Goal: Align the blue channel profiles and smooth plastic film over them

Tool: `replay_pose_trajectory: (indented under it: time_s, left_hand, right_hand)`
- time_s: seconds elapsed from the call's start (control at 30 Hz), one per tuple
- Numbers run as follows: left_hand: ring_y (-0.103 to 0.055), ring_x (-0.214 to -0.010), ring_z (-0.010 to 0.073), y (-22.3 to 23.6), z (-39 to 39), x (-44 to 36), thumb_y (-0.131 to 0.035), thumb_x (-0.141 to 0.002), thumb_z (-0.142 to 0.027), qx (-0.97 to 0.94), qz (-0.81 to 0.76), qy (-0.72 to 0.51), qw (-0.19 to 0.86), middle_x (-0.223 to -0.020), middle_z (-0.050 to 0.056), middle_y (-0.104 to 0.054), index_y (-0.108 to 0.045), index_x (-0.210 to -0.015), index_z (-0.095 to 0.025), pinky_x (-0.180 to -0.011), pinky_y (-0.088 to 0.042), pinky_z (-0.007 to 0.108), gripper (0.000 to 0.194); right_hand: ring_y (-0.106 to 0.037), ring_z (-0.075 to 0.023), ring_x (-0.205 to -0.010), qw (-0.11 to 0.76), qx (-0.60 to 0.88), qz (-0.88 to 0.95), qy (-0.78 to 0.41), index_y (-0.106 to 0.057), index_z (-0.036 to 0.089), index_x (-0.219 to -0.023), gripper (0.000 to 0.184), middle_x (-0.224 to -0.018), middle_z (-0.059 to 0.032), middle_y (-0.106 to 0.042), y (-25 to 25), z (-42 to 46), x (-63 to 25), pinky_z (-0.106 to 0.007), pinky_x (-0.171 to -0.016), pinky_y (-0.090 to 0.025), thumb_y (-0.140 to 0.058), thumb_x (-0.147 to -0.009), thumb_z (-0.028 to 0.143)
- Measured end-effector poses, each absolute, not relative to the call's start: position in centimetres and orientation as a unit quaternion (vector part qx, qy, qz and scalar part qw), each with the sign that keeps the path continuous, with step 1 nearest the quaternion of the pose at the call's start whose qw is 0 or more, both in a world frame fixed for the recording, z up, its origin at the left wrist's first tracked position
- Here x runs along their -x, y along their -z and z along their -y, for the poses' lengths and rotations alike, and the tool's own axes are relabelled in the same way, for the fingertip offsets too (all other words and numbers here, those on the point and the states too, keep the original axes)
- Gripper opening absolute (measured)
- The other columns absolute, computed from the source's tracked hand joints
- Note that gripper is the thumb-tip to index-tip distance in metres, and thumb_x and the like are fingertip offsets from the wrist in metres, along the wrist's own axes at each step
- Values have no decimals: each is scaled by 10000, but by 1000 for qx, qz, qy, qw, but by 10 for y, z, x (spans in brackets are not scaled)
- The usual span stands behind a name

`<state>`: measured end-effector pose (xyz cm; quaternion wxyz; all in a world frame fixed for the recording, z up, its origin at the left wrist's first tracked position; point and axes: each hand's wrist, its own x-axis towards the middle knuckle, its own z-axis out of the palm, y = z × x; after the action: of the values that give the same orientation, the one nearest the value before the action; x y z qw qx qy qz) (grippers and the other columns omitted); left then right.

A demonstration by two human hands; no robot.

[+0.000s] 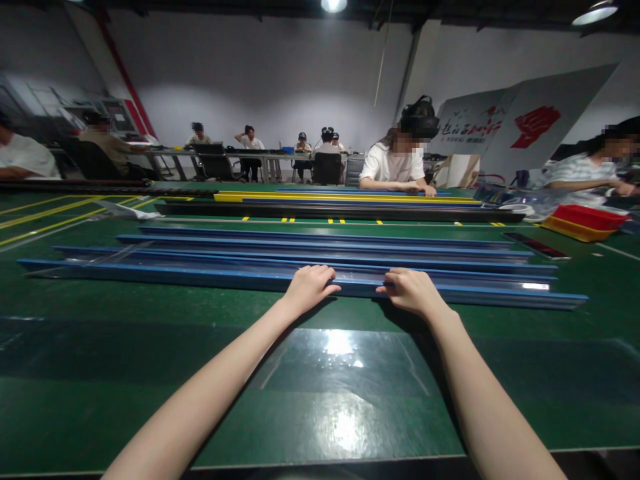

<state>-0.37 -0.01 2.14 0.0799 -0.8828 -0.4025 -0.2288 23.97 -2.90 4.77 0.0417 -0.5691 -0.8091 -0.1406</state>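
Observation:
My left hand (311, 287) is closed over the near edge of a long blue plastic strip (175, 276), thumb in front and fingers over the top. To the right, my right hand (407, 290) grips the same strip, its fingers curled. The strip lies lengthwise across the table, nearest of several similar blue strips (480, 255) set side by side behind it. Clear film (85, 267) shows across the strips' left ends. A flat transparent sheet (350, 360) lies on the table between my forearms and reflects the overhead light.
The green table (280, 433) carries yellow and black strips (350, 208) farther back. On the right are a dark phone (537, 245) and red and yellow trays (585, 221). Opposite, a co-worker (397, 160) leans on the table; other people sit behind and to both sides.

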Motion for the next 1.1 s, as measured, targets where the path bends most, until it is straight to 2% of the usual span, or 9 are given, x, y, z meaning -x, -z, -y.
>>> replay_pose_trajectory:
  time_s: [0.23, 0.63, 1.1]
  left_hand:
    - [-578, -838, 161, -20, 1, 3, -529, -820, -405, 879, 410, 231, 79, -872, 22, -637, -560, -869, -186, -719, -406, 256, 227]
    - [-548, -790, 157, -28, -2, 10, -576, -771, -451, 879, 402, 239, 90, -819, 15, -616, -551, -806, -183, -693, -383, 256, 272]
    - [-528, -787, 151, -25, -3, 9, -574, -771, -452, 868, 426, 247, 71, -790, 8, -591, -552, -750, -183, -640, -378, 245, 271]
  right_hand:
    - [-580, -168, -739, 68, 556, 815, 146, -601, 191, -818, 366, -818, -55, -646, -47, 31, -232, -249, -562, -277, -399, -841, 495]
    - [-547, -168, -796, 118, 529, 830, 128, -562, 186, -821, 215, -862, -55, -606, -41, 29, -224, -243, -614, -326, -492, -825, 389]
    - [-541, -163, -779, 128, 537, 826, 115, -548, 189, -793, 217, -852, -50, -593, -39, 27, -225, -241, -599, -312, -484, -826, 393]
